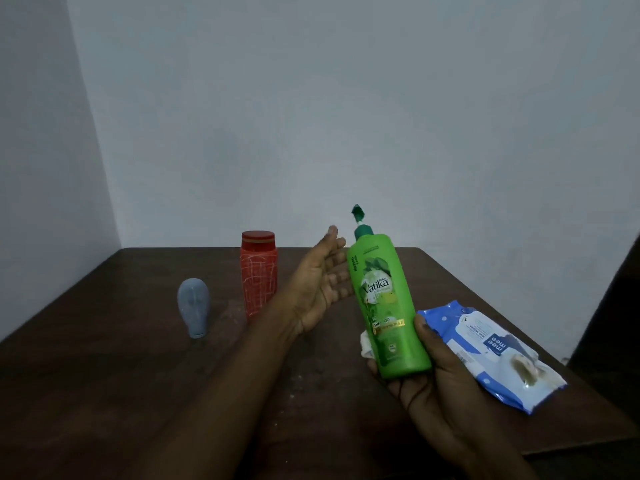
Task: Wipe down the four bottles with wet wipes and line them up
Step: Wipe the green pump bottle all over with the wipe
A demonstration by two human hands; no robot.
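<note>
My right hand (pixel 426 372) grips the base of a green pump shampoo bottle (pixel 384 299), held above the table and tilted slightly left. A crumpled white wipe (pixel 366 344) is pressed between that hand and the bottle's lower left side. My left hand (pixel 320 289) hovers just left of the bottle, palm up and fingers spread, holding nothing. A red bottle with white line pattern (pixel 259 275) stands upright at the back of the table. A small grey-blue bottle (pixel 194 306) stands to its left, cap down. No fourth bottle is in view.
The blue and white wet wipes pack (pixel 491 351) lies on the right of the dark wooden table (pixel 121 393), its flap open. Pale walls meet in a corner behind the table. A dark shape stands at the right edge.
</note>
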